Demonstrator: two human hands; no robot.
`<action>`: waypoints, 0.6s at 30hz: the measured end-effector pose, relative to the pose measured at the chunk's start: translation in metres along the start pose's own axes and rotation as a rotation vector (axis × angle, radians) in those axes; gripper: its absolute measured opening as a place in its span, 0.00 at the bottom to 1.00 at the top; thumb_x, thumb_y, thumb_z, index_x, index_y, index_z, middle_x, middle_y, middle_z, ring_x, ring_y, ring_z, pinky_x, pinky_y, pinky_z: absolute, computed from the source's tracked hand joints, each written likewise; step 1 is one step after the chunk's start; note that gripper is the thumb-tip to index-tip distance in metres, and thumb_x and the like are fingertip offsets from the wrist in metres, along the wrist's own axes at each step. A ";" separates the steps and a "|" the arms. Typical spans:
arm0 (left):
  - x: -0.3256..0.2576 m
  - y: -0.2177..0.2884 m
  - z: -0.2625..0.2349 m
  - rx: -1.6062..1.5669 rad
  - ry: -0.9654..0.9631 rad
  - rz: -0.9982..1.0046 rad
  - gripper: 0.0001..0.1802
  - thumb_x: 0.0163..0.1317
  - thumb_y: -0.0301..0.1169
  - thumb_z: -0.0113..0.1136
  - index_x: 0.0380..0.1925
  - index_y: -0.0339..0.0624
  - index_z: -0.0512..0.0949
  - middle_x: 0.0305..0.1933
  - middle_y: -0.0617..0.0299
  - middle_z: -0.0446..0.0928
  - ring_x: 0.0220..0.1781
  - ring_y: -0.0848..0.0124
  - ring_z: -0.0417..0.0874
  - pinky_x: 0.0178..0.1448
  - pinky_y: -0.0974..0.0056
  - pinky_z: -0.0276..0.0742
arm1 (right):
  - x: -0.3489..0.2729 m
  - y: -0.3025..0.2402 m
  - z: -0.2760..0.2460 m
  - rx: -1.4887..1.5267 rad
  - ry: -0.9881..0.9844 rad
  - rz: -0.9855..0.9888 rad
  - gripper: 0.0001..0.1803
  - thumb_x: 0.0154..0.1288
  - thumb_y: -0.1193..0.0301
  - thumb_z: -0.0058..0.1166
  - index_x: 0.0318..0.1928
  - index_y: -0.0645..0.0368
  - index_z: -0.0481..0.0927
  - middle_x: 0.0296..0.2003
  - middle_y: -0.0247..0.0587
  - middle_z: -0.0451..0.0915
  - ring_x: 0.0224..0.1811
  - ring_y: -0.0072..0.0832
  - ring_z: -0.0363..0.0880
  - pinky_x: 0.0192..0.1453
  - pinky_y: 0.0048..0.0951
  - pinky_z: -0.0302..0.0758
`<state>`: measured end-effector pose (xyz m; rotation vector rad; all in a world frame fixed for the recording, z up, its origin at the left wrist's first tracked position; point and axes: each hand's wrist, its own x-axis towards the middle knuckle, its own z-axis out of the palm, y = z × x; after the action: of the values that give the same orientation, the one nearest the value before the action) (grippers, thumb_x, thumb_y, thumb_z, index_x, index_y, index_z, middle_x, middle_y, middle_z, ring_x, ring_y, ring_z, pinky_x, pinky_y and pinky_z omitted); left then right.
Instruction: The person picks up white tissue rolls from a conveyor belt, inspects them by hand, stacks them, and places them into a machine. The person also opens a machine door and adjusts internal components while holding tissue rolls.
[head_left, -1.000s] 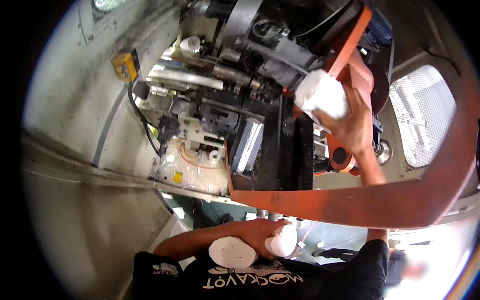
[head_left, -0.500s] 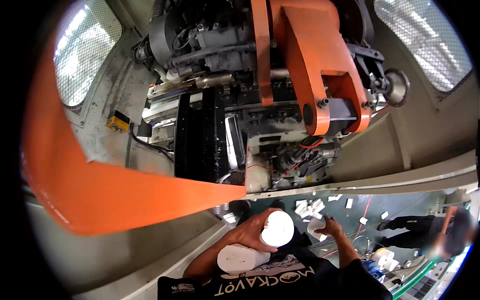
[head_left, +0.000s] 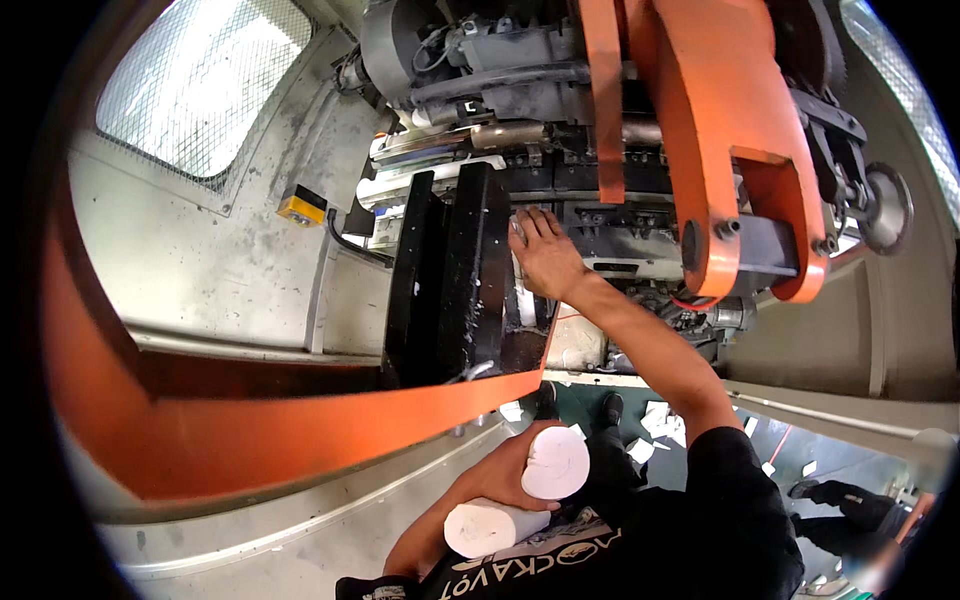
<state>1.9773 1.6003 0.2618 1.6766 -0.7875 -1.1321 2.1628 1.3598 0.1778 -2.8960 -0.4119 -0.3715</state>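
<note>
My left hand (head_left: 508, 478) is wrapped around a white tissue roll (head_left: 557, 463), its round end facing up. A second white tissue roll (head_left: 490, 527) lies under that forearm and hand, against my dark shirt. My right hand (head_left: 548, 258) is stretched forward into the machine, palm down with its fingers extended. It rests at the right side of a black metal channel (head_left: 462, 265), over a narrow slot. In that slot, below the palm, a white piece (head_left: 525, 303) shows in part. What lies under the palm is hidden.
An orange beam (head_left: 330, 440) curves across the left and front. Above right of my right arm hangs an orange bracket (head_left: 715, 140) with a metal wheel (head_left: 886, 208). A yellow control box (head_left: 302, 206) sits at left. White scraps (head_left: 660, 420) litter the green floor; another person (head_left: 850, 505) is at lower right.
My right hand has moved from low at the right, where it held a white roll, up and forward to the channel. No roll shows in it now. My left hand keeps its rolls.
</note>
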 end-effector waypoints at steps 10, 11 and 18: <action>0.009 -0.007 -0.006 -0.127 -0.016 -0.128 0.59 0.39 0.37 0.84 0.71 0.43 0.59 0.63 0.51 0.73 0.67 0.59 0.74 0.72 0.57 0.68 | 0.016 0.012 0.014 0.212 -0.017 -0.009 0.52 0.47 0.71 0.69 0.73 0.67 0.57 0.66 0.58 0.64 0.70 0.56 0.62 0.78 0.59 0.56; 0.010 -0.008 -0.007 -0.123 -0.015 -0.126 0.59 0.39 0.37 0.84 0.71 0.42 0.59 0.63 0.51 0.73 0.67 0.60 0.74 0.72 0.57 0.67 | 0.018 0.016 0.013 0.258 -0.024 0.009 0.52 0.47 0.72 0.68 0.73 0.67 0.57 0.65 0.58 0.64 0.70 0.56 0.62 0.78 0.59 0.56; 0.012 -0.017 -0.017 -0.152 0.006 -0.131 0.63 0.36 0.40 0.86 0.73 0.41 0.59 0.67 0.52 0.70 0.71 0.59 0.71 0.75 0.55 0.65 | 0.013 0.011 0.002 -0.001 -0.031 -0.026 0.43 0.56 0.73 0.61 0.72 0.69 0.60 0.58 0.55 0.68 0.65 0.52 0.66 0.73 0.67 0.59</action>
<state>1.9979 1.6020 0.2442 1.6215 -0.5794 -1.2446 2.1790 1.3535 0.1776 -2.9038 -0.4546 -0.3313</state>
